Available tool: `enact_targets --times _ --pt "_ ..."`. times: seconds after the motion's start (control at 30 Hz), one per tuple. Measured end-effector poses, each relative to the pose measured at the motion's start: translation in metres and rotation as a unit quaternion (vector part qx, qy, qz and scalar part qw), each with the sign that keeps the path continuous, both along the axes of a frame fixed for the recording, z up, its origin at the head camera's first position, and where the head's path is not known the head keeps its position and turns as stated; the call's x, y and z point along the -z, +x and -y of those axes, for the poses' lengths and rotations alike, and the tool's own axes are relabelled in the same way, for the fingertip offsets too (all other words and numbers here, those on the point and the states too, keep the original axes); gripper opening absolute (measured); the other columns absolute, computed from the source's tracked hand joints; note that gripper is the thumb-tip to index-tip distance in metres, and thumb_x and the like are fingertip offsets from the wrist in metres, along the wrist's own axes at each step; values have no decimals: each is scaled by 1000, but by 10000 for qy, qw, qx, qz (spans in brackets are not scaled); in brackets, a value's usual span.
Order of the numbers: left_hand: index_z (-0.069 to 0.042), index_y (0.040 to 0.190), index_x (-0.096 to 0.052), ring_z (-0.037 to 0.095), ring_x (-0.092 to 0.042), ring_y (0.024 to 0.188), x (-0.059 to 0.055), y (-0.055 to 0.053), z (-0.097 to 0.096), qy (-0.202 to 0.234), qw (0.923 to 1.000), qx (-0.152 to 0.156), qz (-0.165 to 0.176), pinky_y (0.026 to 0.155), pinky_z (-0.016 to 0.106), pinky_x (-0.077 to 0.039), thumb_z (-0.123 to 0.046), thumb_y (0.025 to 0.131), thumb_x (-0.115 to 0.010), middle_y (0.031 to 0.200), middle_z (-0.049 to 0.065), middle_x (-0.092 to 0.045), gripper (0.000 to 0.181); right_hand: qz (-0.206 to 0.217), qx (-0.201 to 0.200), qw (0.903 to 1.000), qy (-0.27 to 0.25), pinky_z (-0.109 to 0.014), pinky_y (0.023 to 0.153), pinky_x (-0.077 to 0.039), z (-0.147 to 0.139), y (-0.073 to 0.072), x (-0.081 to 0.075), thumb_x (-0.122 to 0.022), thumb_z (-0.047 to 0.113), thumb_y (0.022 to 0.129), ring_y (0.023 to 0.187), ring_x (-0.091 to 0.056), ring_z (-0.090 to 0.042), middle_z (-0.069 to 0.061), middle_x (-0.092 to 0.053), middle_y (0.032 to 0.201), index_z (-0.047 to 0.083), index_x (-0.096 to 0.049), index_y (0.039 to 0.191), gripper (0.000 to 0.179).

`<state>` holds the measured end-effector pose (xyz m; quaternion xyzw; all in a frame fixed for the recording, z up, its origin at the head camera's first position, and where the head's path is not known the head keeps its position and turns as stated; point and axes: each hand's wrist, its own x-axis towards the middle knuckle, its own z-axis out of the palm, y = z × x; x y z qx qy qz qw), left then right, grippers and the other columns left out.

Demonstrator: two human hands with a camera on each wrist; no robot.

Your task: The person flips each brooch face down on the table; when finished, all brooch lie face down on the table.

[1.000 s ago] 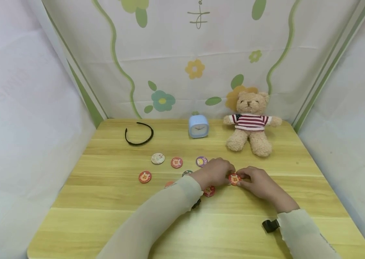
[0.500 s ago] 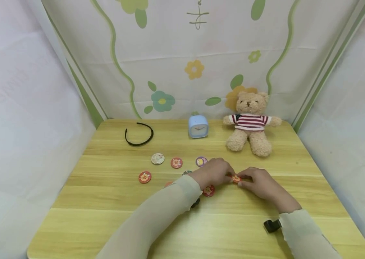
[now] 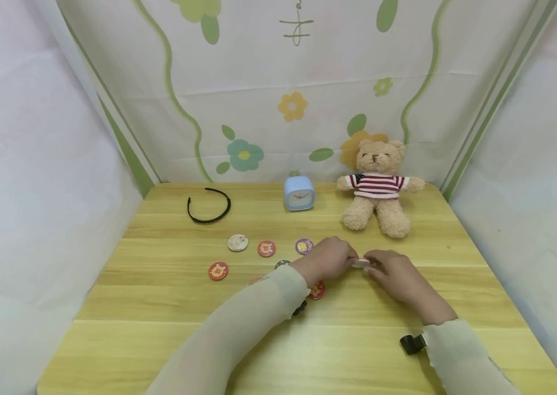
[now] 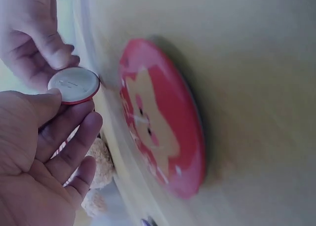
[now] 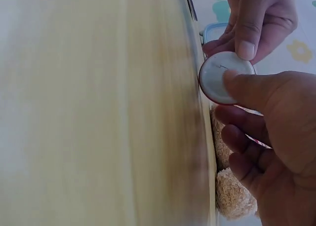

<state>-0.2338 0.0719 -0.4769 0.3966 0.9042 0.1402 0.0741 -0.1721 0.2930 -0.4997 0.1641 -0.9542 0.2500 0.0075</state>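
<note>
The round badge [image 3: 361, 263] is held up to the right of the clock [image 3: 299, 193] and nearer the person; its smooth, pale back, with a thin metal pin and a red rim, faces the wrist cameras. The left hand [image 3: 330, 258] pinches it at the edge, thumb on the pale back, while its other fingers lie loosely bent. The right hand [image 3: 399, 274] also grips it, thumb pressed on the back and fingers behind.

Seven more badges can be counted on the wood-grained table [image 3: 105, 340], all nearer the person than the clock: one purple badge [image 3: 304, 246] straight in front of it, one glossy red star badge [image 3: 316, 291] farther forward, and to its left one whitish badge [image 3: 237, 242], two red badges [image 3: 266, 248] with cartoon figures, one dark green badge [image 3: 283, 264] and one orange badge [image 3: 256, 280], the last two partly covered by the left sleeve [image 3: 258, 307].

The clock is a single light-blue block with rounded corners. One thin, curved black headband [image 3: 209, 206] lies to its left; one fuzzy plush bear [image 3: 376, 186] in a striped shirt sits to its right. Creased white cloth [image 3: 243, 66] printed with flowers hangs behind it
</note>
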Motion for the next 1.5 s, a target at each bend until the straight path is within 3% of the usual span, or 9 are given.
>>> enact_targets --times 0.17,0.33,0.6,0.83,1.0,1.17,1.3,1.5 --pt "-23 95 -84 5 -57 71 4 1 -4 278 9989 -195 335 70 19 -46 -28 112 -63 91 -13 -75 27 -80 3 9999 92 -56 94 -59 4 0 0 -82 12 98 109 -73 -31 -8 -76 113 14 -66 124 31" --pt "-24 92 -83 6 -54 65 6 1 -7 403 9966 -400 601 64 19 -43 -25 111 -66 87 -14 -72 26 -87 -115 9999 26 -52 92 -60 5 0 -1 -83 7 97 107 -73 -26 -4 -76 110 16 -66 120 30" --pt "-24 94 -78 8 -60 76 3 5 -4 -131 9991 -394 118 72 23 -48 -22 110 -66 85 -12 -70 20 277 -220 9993 -116 -42 85 -60 6 -4 0 -81 8 98 95 -71 -13 5 -76 99 14 -68 127 32" --pt "-25 92 -75 7 -63 78 1 10 -9 -579 9975 -197 -351 75 27 -52 -26 105 -74 85 -12 -72 13 307 -210 9992 -147 -42 86 -59 1 -4 0 -81 11 99 97 -70 -12 6 -76 102 14 -72 130 32" --pt "-26 92 -76 7 -66 80 2 13 -22 -780 9955 -163 -520 77 29 -56 -26 105 -72 88 -11 -75 13 466 -45 9984 -322 -43 89 -59 -13 -3 3 -81 13 100 103 -71 -16 3 -77 110 15 -76 128 28" --pt "-25 88 -75 7 -63 77 9 14 -37 -606 9970 -280 -391 72 28 -53 -24 102 -76 85 -12 -72 14 485 6 9982 -357 -45 93 -59 -28 -1 6 -81 14 100 109 -73 -20 -1 -78 119 13 -77 131 32" --pt "-24 84 -73 6 -60 74 15 15 -46 -429 9982 -365 -191 68 24 -49 -23 102 -76 82 -13 -69 18 509 29 9981 -349 -40 90 -60 -38 0 7 -82 13 99 106 -72 -19 -1 -78 116 11 -78 132 34" --pt "-25 86 -74 6 -59 74 11 18 -60 -435 9980 -430 -179 69 23 -49 -25 105 -73 83 -13 -70 19 543 148 9981 -263 -40 88 -59 -51 2 4 -81 13 99 103 -72 -19 -1 -78 114 10 -77 134 35"
